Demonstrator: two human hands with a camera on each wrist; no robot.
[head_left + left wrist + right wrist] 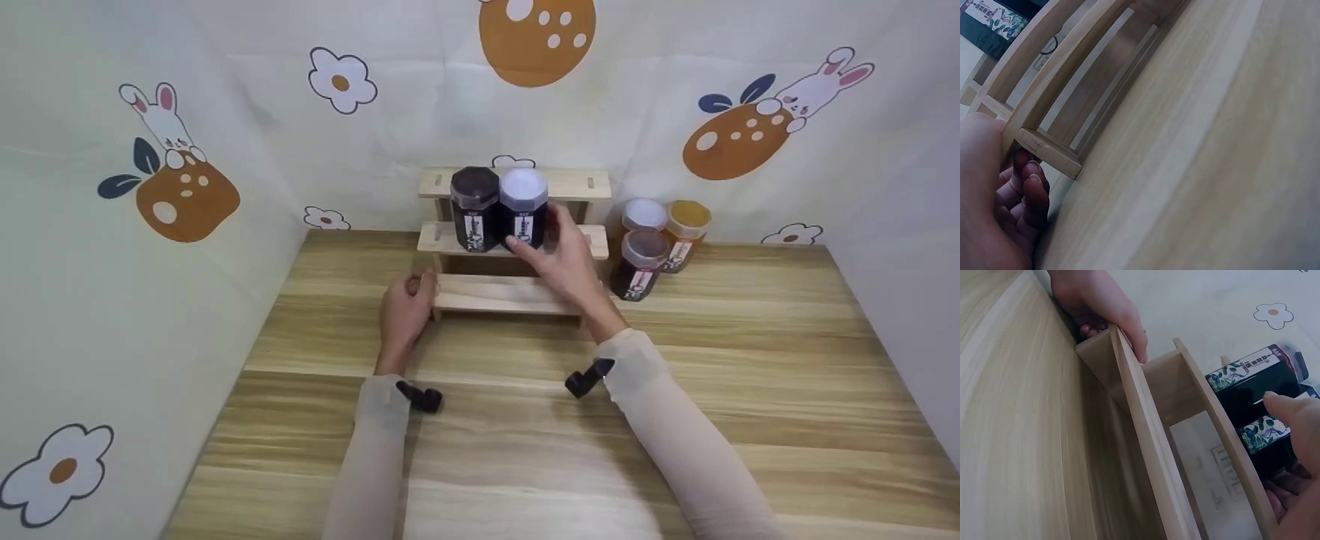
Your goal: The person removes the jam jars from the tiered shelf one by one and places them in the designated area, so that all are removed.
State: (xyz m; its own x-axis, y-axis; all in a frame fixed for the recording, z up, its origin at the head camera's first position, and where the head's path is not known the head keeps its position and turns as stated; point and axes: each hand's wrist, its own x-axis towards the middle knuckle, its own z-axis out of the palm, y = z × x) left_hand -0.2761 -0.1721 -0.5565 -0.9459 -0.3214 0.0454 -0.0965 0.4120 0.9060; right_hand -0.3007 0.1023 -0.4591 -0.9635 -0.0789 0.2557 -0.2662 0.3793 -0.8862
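A three-step wooden rack stands against the back wall. On its middle step two dark jars stand side by side: a dark-lidded jar on the left and a white-lidded jar on the right. My right hand holds the white-lidded jar, thumb at its front and fingers round its right side, as the right wrist view also shows. My left hand grips the left end of the lowest step. In the left wrist view its fingers curl beneath the step's end.
Right of the rack, three more jars stand on the wood-grain table: a white-lidded one, a yellow one and a dark brown-lidded one. Printed cloth walls enclose the table at the back and sides.
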